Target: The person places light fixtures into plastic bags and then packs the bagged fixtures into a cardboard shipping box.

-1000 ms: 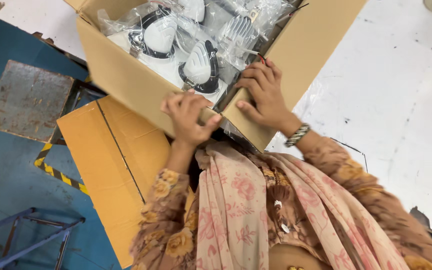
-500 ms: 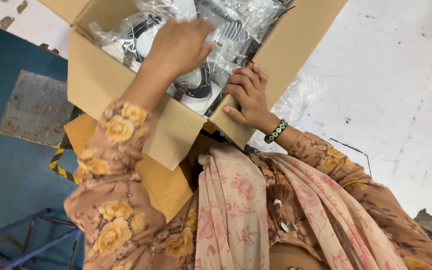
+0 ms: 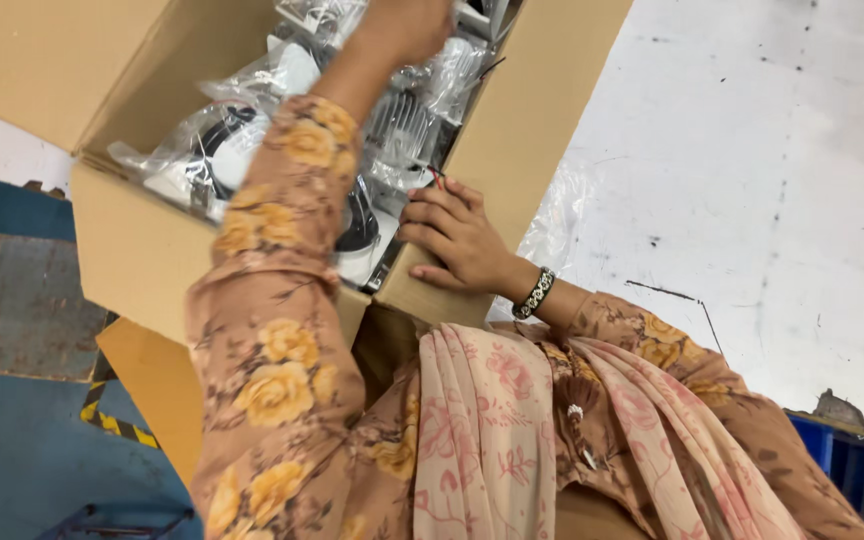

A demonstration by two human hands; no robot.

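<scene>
An open cardboard box [image 3: 137, 245] stands in front of me, filled with several white and black light fittings wrapped in clear plastic bags [image 3: 207, 150]. My left hand [image 3: 407, 25] reaches deep into the box at the top of the view, among the bags; its fingers are cut off by the frame edge, so its grip is hidden. My right hand [image 3: 452, 235] rests on the box's near corner, fingers curled over the rim and touching a bagged fitting with a finned metal back [image 3: 397, 125].
A white worn tabletop [image 3: 752, 190] lies to the right, with a clear plastic sheet [image 3: 562, 215] beside the box. A flat cardboard piece [image 3: 157, 400] lies under the box. Blue floor with a metal plate [image 3: 17, 315] is at the left; a blue crate [image 3: 857, 470] at the lower right.
My left hand left the box's near wall and reached up into the box, farther in each frame. My right hand shifted along the rim. The view moved closer to the box.
</scene>
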